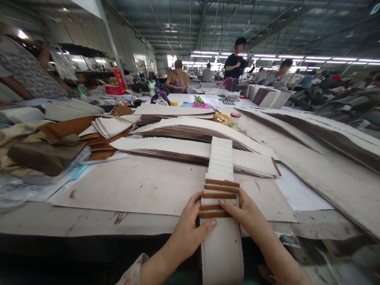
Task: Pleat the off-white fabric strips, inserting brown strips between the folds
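Observation:
In front of me lies an overlapping stack of long cream strips [221,241], its near end hanging over the table edge. Several narrow brown bands [219,195] cross the stack where the strip ends are stepped. My left hand [192,221] grips the stack's left edge, thumb on top and fingers at the side. From the right, my right hand [243,208] holds the other edge, its thumb pressing near a brown band. The fingers under the strips are hidden. Just beyond, a fanned pile of cream strips [178,148] with dark undersides lies crosswise, partly under the stack's far end.
Another fanned pile [208,128] sits farther back, and long strips [320,134] lie at right. Brown pieces and folded cloth [47,152] crowd the left. A lidded jar [234,120] stands beside a yellow bowl [222,118]. Co-workers [178,77] are across the table.

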`<state>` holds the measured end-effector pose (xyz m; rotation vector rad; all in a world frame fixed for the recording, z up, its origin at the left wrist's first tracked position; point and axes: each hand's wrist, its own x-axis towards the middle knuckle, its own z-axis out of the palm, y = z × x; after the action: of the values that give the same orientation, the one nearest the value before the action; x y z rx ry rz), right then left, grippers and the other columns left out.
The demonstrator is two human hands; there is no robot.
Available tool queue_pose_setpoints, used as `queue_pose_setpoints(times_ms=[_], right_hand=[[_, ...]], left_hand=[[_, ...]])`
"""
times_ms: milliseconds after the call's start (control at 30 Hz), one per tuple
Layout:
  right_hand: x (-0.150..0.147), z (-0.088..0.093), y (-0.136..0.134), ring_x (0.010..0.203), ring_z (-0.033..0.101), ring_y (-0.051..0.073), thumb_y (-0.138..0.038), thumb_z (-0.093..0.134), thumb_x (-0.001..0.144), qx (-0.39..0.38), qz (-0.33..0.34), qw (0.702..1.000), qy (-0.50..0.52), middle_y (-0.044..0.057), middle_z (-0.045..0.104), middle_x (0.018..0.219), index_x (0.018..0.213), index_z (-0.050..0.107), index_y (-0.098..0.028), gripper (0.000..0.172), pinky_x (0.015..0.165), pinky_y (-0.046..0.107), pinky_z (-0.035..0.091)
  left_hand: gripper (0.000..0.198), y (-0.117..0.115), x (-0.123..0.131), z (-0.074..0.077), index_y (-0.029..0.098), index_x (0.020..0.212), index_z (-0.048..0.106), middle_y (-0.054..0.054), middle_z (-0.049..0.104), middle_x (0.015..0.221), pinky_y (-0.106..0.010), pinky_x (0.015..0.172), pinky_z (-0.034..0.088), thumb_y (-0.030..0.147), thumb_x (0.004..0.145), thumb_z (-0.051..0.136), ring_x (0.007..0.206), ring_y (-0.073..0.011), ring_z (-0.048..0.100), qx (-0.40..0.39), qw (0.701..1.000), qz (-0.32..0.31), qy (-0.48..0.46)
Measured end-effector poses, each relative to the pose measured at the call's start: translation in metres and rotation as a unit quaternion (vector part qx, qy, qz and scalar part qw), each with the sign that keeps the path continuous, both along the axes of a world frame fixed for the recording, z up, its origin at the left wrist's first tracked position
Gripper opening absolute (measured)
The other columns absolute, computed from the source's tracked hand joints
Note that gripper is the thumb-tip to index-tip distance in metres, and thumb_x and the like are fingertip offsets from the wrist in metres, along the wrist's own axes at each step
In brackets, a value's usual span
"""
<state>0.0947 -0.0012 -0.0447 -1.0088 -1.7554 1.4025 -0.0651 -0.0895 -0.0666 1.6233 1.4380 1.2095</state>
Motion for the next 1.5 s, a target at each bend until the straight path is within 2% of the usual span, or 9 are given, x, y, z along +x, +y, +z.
queue_pose_setpoints(times_ms=[100,300,567,900,1100,1233,1367,1433,1500], right_hand=[[-0.005,0.0,-0.006,0.103,0.054,0.023,-0.035,0.062,0.071,0.004,-0.028,1.0,0.01,0.008,0.059,0.111,0.12,0.036,-0.02,0.057,0.086,0.038,0.046],[-0.006,0.007,-0.012,0.105,0.053,0.022,-0.032,0.058,0.073,0.003,-0.005,1.0,0.012,0.009,0.056,0.114,0.12,0.033,-0.021,0.054,0.084,0.035,0.048],[-0.005,0.001,-0.016,0.108,0.051,0.022,-0.028,0.057,0.075,0.057,-0.016,0.998,-0.017,0.01,0.048,0.123,0.128,0.024,-0.022,0.062,0.09,0.04,0.045],[-0.003,0.008,-0.014,0.107,0.052,0.022,-0.026,0.06,0.072,-0.009,0.031,0.999,0.023,0.009,0.052,0.12,0.127,0.024,-0.022,0.066,0.091,0.039,0.044],[-0.008,0.002,-0.015,0.105,0.053,0.022,-0.035,0.057,0.074,0.041,-0.036,0.998,-0.039,0.01,0.052,0.119,0.128,0.024,-0.022,0.065,0.09,0.039,0.044],[0.0,-0.006,-0.013,0.113,0.046,0.024,-0.043,0.055,0.075,0.084,-0.036,0.995,-0.049,0.012,0.045,0.126,0.131,0.023,-0.019,0.069,0.095,0.04,0.039],[0.011,-0.015,-0.007,0.12,0.038,0.023,-0.05,0.039,0.083,0.092,-0.036,0.994,-0.049,0.009,0.046,0.128,0.129,0.034,-0.021,0.055,0.094,0.037,0.039],[0.013,-0.02,-0.005,0.112,0.048,0.023,-0.052,0.03,0.086,0.071,-0.026,0.995,-0.063,0.008,0.054,0.12,0.125,0.042,-0.022,0.051,0.086,0.034,0.047],[0.014,-0.023,-0.003,0.099,0.058,0.023,-0.055,0.031,0.084,0.058,-0.013,0.994,-0.095,0.007,0.063,0.106,0.119,0.05,-0.022,0.051,0.079,0.033,0.051]], left_hand=[[0.04,-0.001,0.001,-0.002,0.025,0.12,0.046,-0.005,0.029,0.136,-0.036,0.106,0.023,0.03,0.082,0.053,0.127,-0.0233,0.025,-0.003,1.0,0.002,0.01],[0.038,-0.003,0.001,-0.003,0.024,0.12,0.047,-0.006,0.028,0.136,-0.039,0.106,0.021,0.03,0.082,0.052,0.128,-0.0245,0.021,-0.01,1.0,-0.002,0.008],[0.039,-0.001,0.0,-0.003,0.024,0.121,0.046,-0.005,0.029,0.136,-0.039,0.106,0.021,0.03,0.082,0.052,0.128,-0.024,0.022,-0.005,1.0,-0.005,0.012],[0.037,-0.001,0.001,0.0,0.024,0.119,0.049,-0.006,0.033,0.134,-0.038,0.106,0.022,0.03,0.082,0.052,0.128,-0.024,0.022,0.006,1.0,-0.006,0.003],[0.039,-0.003,0.002,0.0,0.023,0.119,0.05,-0.006,0.031,0.135,-0.04,0.106,0.02,0.03,0.081,0.053,0.128,-0.0246,0.022,-0.009,1.0,0.007,-0.016],[0.038,-0.005,0.003,0.005,0.023,0.115,0.053,-0.006,0.033,0.133,-0.036,0.106,0.023,0.027,0.077,0.059,0.126,-0.0235,0.026,0.007,0.998,0.004,-0.069],[0.037,-0.017,-0.001,0.008,0.019,0.109,0.056,-0.007,0.04,0.129,-0.034,0.101,0.03,0.031,0.075,0.062,0.12,-0.0246,0.036,0.03,0.981,-0.024,-0.192],[0.04,-0.029,-0.01,0.008,0.018,0.11,0.054,-0.009,0.051,0.118,-0.036,0.094,0.038,0.035,0.075,0.061,0.108,-0.0243,0.049,0.007,0.963,-0.031,-0.269],[0.039,-0.044,-0.028,0.01,0.017,0.109,0.054,-0.008,0.061,0.104,-0.035,0.086,0.044,0.037,0.075,0.061,0.095,-0.0228,0.057,-0.017,0.946,0.008,-0.324]])
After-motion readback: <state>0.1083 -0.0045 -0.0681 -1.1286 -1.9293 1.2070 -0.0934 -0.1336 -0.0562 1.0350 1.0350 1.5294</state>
